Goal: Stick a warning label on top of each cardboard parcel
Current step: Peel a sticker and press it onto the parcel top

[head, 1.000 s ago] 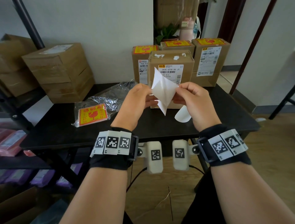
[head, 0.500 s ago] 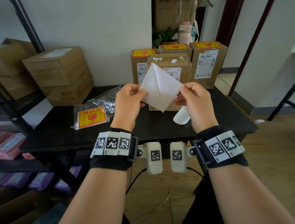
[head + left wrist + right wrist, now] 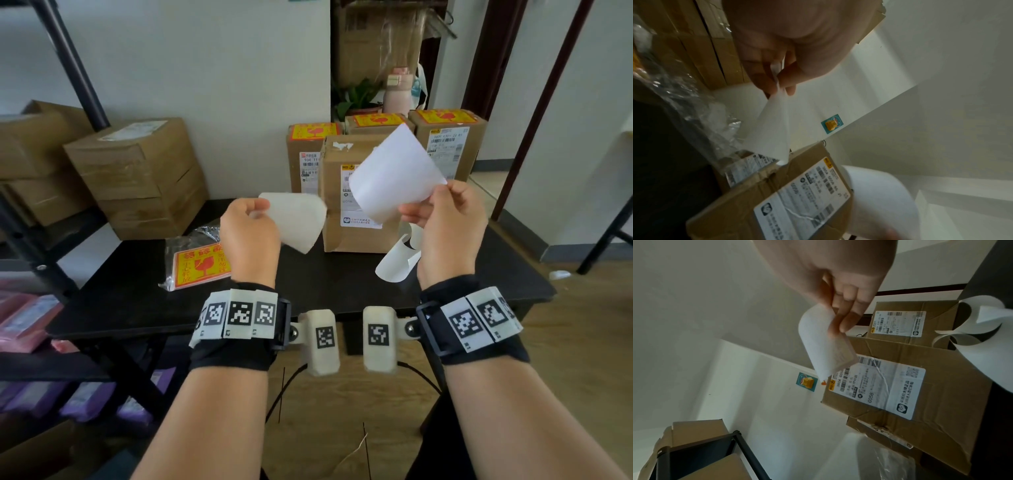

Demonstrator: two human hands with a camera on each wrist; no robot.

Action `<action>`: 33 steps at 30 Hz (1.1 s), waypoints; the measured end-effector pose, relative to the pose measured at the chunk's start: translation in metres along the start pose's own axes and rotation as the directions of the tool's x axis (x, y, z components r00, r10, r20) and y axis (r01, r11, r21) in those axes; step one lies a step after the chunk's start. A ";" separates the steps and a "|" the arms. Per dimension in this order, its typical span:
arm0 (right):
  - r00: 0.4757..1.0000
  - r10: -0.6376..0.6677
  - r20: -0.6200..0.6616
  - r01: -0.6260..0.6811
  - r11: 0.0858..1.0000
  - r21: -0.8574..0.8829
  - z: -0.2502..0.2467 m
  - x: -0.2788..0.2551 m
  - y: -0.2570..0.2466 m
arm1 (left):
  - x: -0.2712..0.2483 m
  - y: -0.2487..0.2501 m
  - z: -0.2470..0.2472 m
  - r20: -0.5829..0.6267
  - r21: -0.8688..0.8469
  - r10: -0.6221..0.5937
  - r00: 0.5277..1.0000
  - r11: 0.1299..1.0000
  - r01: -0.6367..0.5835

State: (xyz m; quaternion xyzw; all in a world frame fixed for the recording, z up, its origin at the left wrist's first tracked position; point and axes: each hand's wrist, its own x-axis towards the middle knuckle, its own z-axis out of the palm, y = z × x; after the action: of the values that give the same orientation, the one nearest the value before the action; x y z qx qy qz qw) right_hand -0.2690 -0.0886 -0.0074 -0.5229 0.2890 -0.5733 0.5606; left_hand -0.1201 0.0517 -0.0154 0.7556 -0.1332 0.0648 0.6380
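Note:
My left hand (image 3: 255,214) pinches a thin, translucent white sheet (image 3: 298,219) by its edge; the left wrist view shows the pinch (image 3: 780,81) and the sheet (image 3: 770,129) hanging down. My right hand (image 3: 442,186) pinches a brighter white sheet (image 3: 394,171), held up in front of the parcels. In the right wrist view that sheet (image 3: 822,345) shows an orange-red tip. The two sheets are apart. The front cardboard parcel (image 3: 356,236) has a bare top. Three parcels behind it carry yellow-and-red warning labels (image 3: 315,132).
A plastic bag with a pack of warning labels (image 3: 200,265) lies left on the black table (image 3: 137,308). A curled white backing strip (image 3: 397,263) lies by the front parcel. Stacked cardboard boxes (image 3: 137,178) stand at the left, with a black shelf frame beside them.
The folded white sheet held by both hands has come apart into two. My left hand has drawn one sheet left and down; my right hand has lifted the other up and right.

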 end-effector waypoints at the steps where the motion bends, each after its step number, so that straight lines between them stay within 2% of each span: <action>1: 1.000 -0.008 -0.018 0.009 1.000 0.009 -0.001 0.000 -0.001 | 0.001 -0.002 -0.001 0.029 0.033 -0.028 0.999 0.999 0.027; 3: 0.999 -0.024 -0.022 0.024 1.000 0.016 -0.002 0.000 -0.002 | -0.002 -0.002 -0.001 0.165 0.102 -0.130 0.978 0.988 0.114; 6: 0.999 -0.047 0.006 0.047 0.999 -0.016 0.000 -0.001 -0.001 | -0.012 0.000 0.003 0.398 0.178 -0.292 0.869 0.954 0.239; 8: 0.999 -0.044 0.031 0.045 0.998 -0.031 0.002 -0.004 0.001 | -0.017 -0.003 0.009 0.480 0.156 -0.325 0.815 0.946 0.285; 11: 0.996 -0.036 0.079 0.041 0.997 -0.068 0.003 -0.007 0.003 | -0.018 -0.014 0.017 0.509 0.219 -0.371 0.777 0.929 0.300; 18: 0.994 -0.026 0.110 0.041 0.990 -0.133 0.002 -0.005 0.009 | -0.015 -0.038 0.023 0.576 0.357 -0.227 0.786 0.934 0.007; 23: 0.992 -0.015 0.121 0.034 0.987 -0.155 0.003 -0.003 0.013 | -0.011 -0.030 0.023 0.515 0.338 -0.071 0.854 0.932 -0.127; 25: 0.991 -0.017 0.135 0.035 0.990 -0.137 0.004 -0.005 0.012 | -0.012 -0.020 0.021 0.460 0.266 0.004 0.888 0.953 -0.142; 27: 0.988 -0.021 0.153 0.040 0.992 -0.123 0.006 -0.006 0.012 | -0.014 -0.006 0.017 0.439 0.150 0.056 0.897 0.980 -0.135; 33: 0.955 -0.099 0.278 0.136 0.984 -0.117 0.011 -0.015 0.008 | -0.032 0.032 -0.003 0.537 -0.180 0.124 0.834 0.983 -0.030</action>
State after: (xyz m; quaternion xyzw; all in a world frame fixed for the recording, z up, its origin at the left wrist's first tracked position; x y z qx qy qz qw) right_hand -0.2589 -0.0728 -0.0156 -0.6495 0.2159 -0.5076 0.5233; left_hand -0.1595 0.0531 0.0073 0.6816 -0.3448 -0.1386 0.6303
